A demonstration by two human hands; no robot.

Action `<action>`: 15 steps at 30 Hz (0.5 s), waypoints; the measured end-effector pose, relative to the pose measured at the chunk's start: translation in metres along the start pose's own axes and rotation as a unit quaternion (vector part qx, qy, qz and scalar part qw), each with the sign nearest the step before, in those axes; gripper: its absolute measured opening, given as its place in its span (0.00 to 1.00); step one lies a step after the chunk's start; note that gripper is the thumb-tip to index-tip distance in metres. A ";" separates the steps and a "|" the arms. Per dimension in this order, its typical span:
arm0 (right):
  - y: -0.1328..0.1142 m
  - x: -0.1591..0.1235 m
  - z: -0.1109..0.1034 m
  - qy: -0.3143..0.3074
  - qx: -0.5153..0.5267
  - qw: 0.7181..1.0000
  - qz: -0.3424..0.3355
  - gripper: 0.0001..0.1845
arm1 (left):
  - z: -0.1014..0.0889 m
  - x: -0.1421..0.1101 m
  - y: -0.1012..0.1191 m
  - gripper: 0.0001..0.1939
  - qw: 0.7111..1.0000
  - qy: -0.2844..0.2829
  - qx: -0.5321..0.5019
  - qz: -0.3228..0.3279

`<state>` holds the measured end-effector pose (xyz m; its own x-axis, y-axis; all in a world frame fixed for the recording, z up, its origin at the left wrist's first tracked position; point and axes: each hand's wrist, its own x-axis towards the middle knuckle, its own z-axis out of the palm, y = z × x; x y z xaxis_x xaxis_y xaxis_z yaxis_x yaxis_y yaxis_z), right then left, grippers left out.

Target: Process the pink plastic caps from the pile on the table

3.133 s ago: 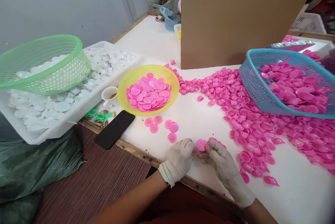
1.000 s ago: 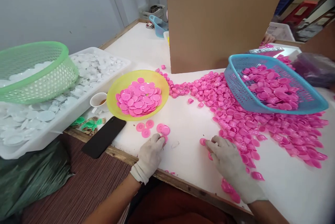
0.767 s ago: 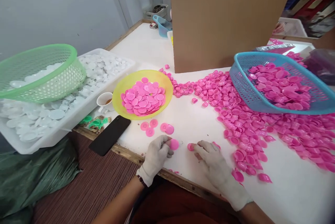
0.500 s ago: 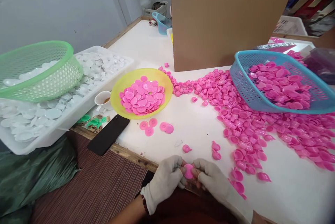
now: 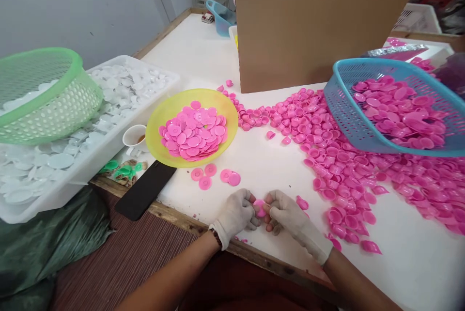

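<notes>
My left hand (image 5: 238, 211), in a pale glove with bare fingertips, pinches one side of a small round pink plastic disc (image 5: 259, 207). On its other side my right hand (image 5: 286, 211), gloved alike, grips the same disc between thumb and fingers. Whether a second part sits beneath the disc is hidden. Just beyond my right hand lie pink cup-shaped pieces (image 5: 301, 202), partly covered by it. Several loose pink discs (image 5: 210, 169) lie flat past my left hand, in front of a yellow bowl (image 5: 154, 141) heaped with similar discs.
A pile of pink cup pieces (image 5: 341, 170) spreads at right under a blue basket (image 5: 336, 100). Behind stands a cardboard box (image 5: 312, 25). At left are a black phone (image 5: 145, 192), a white cup (image 5: 132, 137), a white tray (image 5: 83, 168) and a green basket (image 5: 78, 88).
Both hands have moved forward from the table's near edge onto the table top, still holding the pink disc. The view has shifted slightly.
</notes>
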<state>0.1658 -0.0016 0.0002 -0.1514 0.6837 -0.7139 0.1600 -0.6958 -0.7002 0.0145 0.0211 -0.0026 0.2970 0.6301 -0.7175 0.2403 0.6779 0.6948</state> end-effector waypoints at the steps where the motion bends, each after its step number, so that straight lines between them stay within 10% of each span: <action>1: -0.001 0.001 -0.001 -0.014 0.015 1.000 0.006 0.09 | -0.001 0.001 0.002 0.07 1.000 -0.009 -0.003 -0.007; 15: -0.003 0.015 -0.004 -0.040 -0.021 0.998 0.054 0.03 | -0.003 0.010 0.005 0.07 0.999 -0.028 0.032 -0.004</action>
<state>0.1665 0.0119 -0.0082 -0.2076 0.5850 -0.7841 0.2198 -0.7531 -0.6201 0.0154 0.0321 -0.0062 0.3461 0.6009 -0.7205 0.3006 0.6564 0.6919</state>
